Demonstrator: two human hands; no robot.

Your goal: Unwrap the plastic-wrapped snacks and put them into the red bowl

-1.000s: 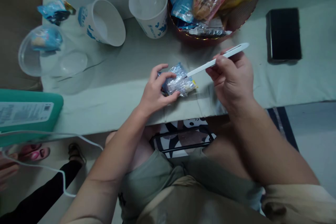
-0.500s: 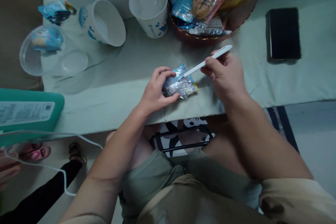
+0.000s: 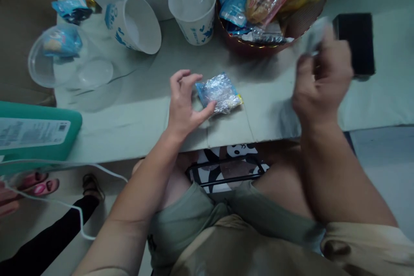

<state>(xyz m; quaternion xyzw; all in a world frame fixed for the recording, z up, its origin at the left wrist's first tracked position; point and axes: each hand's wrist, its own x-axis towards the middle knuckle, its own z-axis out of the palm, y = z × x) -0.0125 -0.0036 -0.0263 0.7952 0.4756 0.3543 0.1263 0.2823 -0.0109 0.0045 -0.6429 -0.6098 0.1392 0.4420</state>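
A small blue and clear crinkled plastic packet (image 3: 220,92) with a yellow corner lies flat on the cloth-covered table. My left hand (image 3: 184,105) is at its left side, fingers curved and spread apart. The thumb tip is at the packet's lower edge; the other fingertips are off it. My right hand (image 3: 323,79) is raised to the right, smeared by motion, with its fingers closed round a slim white pen-like tool (image 3: 316,36). The tool's tip cannot be made out.
A red bowl (image 3: 246,45) of wrapped snacks stands behind the packet, with a paper cup (image 3: 199,30) and a tilted paper bowl (image 3: 148,30) to its left. A black box (image 3: 355,45), a clear plastic tub (image 3: 35,67) and a green case (image 3: 73,129) are also there. Another person's foot (image 3: 92,185) shows lower left.
My right hand has swung right and lifted the white pen-like tool off the packet. My left hand has shifted left, its upper fingers coming off the packet.
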